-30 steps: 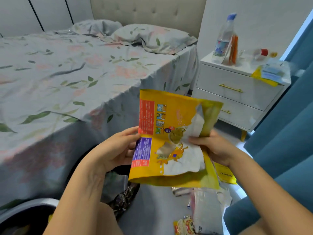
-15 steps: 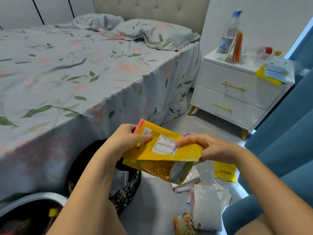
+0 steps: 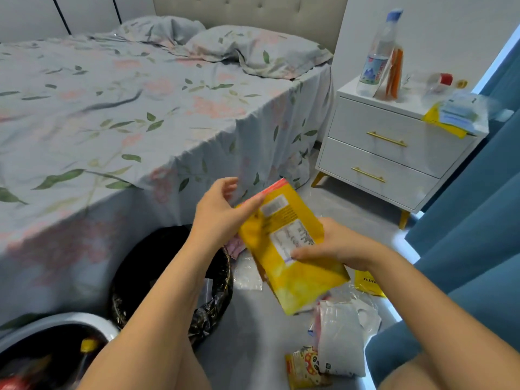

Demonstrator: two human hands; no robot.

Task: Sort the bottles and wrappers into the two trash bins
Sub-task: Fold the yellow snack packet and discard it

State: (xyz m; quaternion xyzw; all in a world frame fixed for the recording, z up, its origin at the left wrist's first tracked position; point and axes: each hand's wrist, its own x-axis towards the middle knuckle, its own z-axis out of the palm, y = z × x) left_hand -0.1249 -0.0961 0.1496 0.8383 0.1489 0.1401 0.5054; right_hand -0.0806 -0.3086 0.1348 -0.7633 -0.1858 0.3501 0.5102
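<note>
A large yellow wrapper (image 3: 284, 266), folded flat, is held over the floor between both hands. My left hand (image 3: 219, 212) pinches its upper left edge with the thumb; my right hand (image 3: 334, 246) grips its right side. Just left of it stands a bin lined with a black bag (image 3: 213, 302). A white-rimmed bin (image 3: 70, 322) at the bottom left holds bottles. More wrappers lie on the floor: a white bag (image 3: 340, 339), a small printed packet (image 3: 305, 367), a clear one (image 3: 247, 273). A water bottle (image 3: 378, 54) stands on the nightstand.
The bed (image 3: 112, 114) with a floral sheet fills the left. A white nightstand (image 3: 394, 142) at the right carries a fallen bottle with a red cap (image 3: 439, 80), an orange packet (image 3: 394, 71) and yellow and clear wrappers (image 3: 453, 116). A blue curtain (image 3: 478, 220) bounds the right.
The yellow wrapper was spread open upright, then folded in half, and now sits folded and tilted, lower and nearer the black-lined bin. Both hands moved down and right with it.
</note>
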